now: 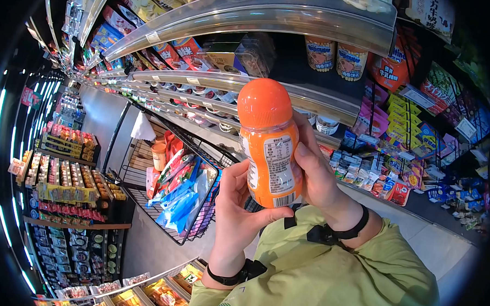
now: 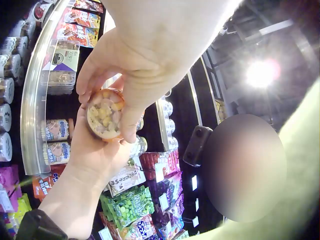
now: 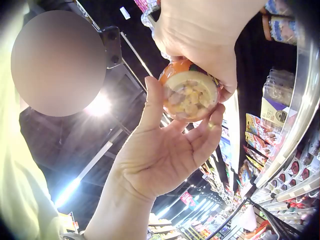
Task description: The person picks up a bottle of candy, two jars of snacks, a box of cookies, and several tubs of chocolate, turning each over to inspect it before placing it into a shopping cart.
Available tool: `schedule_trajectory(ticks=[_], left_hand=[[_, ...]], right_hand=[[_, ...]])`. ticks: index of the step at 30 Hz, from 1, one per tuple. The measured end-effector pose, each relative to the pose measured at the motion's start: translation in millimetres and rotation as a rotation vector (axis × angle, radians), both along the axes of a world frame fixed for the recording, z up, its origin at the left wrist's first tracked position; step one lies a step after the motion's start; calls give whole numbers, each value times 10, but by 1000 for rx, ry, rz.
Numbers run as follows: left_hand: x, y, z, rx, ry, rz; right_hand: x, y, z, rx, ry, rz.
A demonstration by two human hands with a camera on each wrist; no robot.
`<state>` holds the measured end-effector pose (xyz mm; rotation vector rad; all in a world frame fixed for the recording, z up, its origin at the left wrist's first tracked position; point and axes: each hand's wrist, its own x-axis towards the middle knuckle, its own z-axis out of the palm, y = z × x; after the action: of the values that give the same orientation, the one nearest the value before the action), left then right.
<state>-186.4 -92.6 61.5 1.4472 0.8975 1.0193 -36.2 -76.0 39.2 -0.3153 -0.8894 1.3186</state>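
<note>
My left grip (image 1: 235, 208) and right grip (image 1: 316, 171) hold opposite sides of bottle (image 1: 269, 146), label (image 1: 279, 162) facing me, presumably for legibility.

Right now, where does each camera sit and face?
Head: on the head, facing forward-down at the bottle; left grip, right grip, green top show.
Left wrist: on it, facing up at the bottle's base, ceiling light; both grips, green top.
Right wrist: on it, facing likewise; both grips, green top.
Wrist views share that base.
</note>
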Motion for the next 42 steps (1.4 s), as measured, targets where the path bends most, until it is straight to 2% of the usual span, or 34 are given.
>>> schedule_trajectory(ticks=[6,9,11,13,15,17,20,23,26,30,32,35,42], left_hand=[[11,1,18,3,-10,5],[-66,21,30,-17,-35,8],[-126,38,7,-48,-51,8],[-155,69,-59,-109,-136,35],[-162,86,-108,-77,-111,54],[-141,87,-27,-218,-171,94],[-138,98,-43,-187,-117,118],[-105,102,-21,-169,-93,143],[-114,104,-24,-128,-74,120],[-103,105,-20,-127,-82,121],[-96,100,-22,-120,-84,123],[-86,98,-28,-67,-30,129],[-82,98,-24,-105,-97,111]], right_hand=[[-8,4,-18,3,4,-7],[41,36,-58,-75,-25,-22],[94,24,-12,-225,-138,60],[70,50,-32,-292,-99,70],[61,69,-7,-466,85,205],[17,89,-69,-489,117,173],[14,118,-119,-551,177,198],[53,104,-96,-667,337,367],[35,84,-179,-527,404,432],[18,135,-247,-569,400,453],[22,140,-263,-483,429,493],[15,146,-288,-499,433,511],[4,159,-262,-528,420,469]])
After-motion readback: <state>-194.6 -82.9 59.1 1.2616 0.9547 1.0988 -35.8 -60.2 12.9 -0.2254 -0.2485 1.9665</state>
